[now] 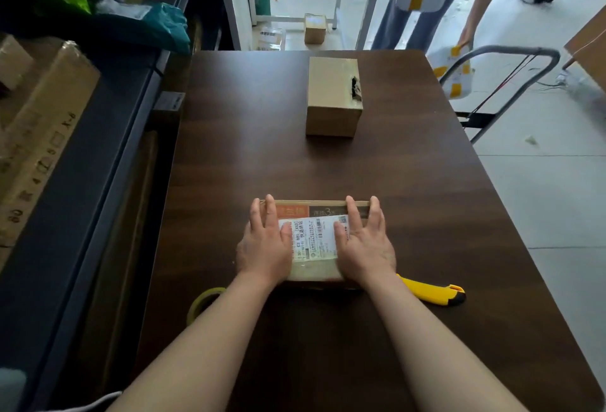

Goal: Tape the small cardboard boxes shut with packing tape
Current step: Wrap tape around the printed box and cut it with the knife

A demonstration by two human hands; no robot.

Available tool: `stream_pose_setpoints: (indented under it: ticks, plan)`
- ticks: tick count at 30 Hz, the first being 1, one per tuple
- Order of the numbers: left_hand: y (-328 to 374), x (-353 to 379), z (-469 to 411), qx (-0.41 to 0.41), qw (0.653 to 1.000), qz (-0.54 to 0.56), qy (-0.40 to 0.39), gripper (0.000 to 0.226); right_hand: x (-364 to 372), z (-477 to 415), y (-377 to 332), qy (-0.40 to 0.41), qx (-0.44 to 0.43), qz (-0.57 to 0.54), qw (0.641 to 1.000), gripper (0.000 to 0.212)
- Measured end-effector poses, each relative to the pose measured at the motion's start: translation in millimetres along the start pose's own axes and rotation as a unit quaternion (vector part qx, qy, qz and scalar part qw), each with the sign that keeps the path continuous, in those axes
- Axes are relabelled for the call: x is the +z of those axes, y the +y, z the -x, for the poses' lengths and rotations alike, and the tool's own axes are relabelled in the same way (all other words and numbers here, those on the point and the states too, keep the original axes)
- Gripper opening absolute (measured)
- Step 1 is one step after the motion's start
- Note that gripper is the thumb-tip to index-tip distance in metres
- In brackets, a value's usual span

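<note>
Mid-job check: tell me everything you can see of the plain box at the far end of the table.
The far box is plain tan cardboard, closed and standing upright on the dark wooden table, past the middle and slightly to the right. Glossy clear tape runs along the right side of its top and down over the near right corner. A ragged dark tear breaks that right edge. No label shows on the faces in view. Only the table touches it.

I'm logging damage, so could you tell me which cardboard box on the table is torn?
The plain brown cardboard box at the far end, torn at its right edge; the white-labelled box looks intact.
</note>
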State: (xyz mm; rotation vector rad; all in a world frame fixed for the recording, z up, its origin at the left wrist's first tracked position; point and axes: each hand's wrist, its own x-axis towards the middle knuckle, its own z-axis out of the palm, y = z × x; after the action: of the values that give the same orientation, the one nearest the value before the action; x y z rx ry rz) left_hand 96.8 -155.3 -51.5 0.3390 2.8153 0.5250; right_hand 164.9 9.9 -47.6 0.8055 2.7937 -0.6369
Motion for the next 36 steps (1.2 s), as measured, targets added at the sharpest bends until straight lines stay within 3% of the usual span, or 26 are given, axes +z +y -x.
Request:
stream_pose_setpoints:
  ticks: [7, 12, 15, 19, 22, 25, 28, 31, 34, 36]
  plan:
    - [-12.8, 1.5, -2.6, 0.034, 0.997, 0.064, -0.023, 0.061, -2.1, -0.7, 24.0, 0.022, -0.029, -0.201, 0.979, 0.058]
    - [-13.1, -3.6, -6.1, 0.035, 0.997, 0.059, -0.04, 0.06, 0.8, -8.7, 29.9, 0.007, 0.035, -0.329, 0.944, 0.064]
    - [-8.9, -12.6, -27.1, 0.072, 0.995, 0.014, -0.067, 0.057, 2.6, -2.3, 27.1, 0.04, 0.088, -0.385, 0.918, 0.056]
    - [4.5, -28.9, -44.7, 0.083, 0.99, -0.112, 0.008, 0.06, 9.8, 18.0, 19.6, 0.05, 0.17, -0.409, 0.895, 0.044]
    - [5.1, -35.1, -22.2, -0.018, 0.996, 0.008, 0.089, 0.064, 8.0, 32.9, 19.5, 0.025, 0.197, -0.365, 0.91, 0.042]
    - [1.5, -33.8, 12.9, -0.158, 0.954, 0.216, 0.135, 0.056, -4.0, 36.4, 23.2, -0.015, 0.161, -0.316, 0.935, 0.049]
    - [1.1, -19.8, 45.9, -0.264, 0.899, 0.341, 0.077, 0.047, -16.3, 29.3, 22.1, -0.073, 0.094, -0.281, 0.952, 0.062]
    - [9.6, -3.6, 71.6, -0.307, 0.87, 0.385, -0.005, 0.044, -18.0, 22.3, 18.6, -0.119, 0.06, -0.265, 0.955, 0.062]
    - [20.6, 2.9, 85.2, -0.323, 0.838, 0.439, -0.029, 0.039, -12.9, 19.4, 18.0, -0.143, 0.039, -0.274, 0.95, 0.044]
    - [25.6, 2.7, 89.0, -0.318, 0.835, 0.448, -0.021, 0.04, -11.0, 19.5, 17.4, -0.149, 0.02, -0.275, 0.95, 0.033]
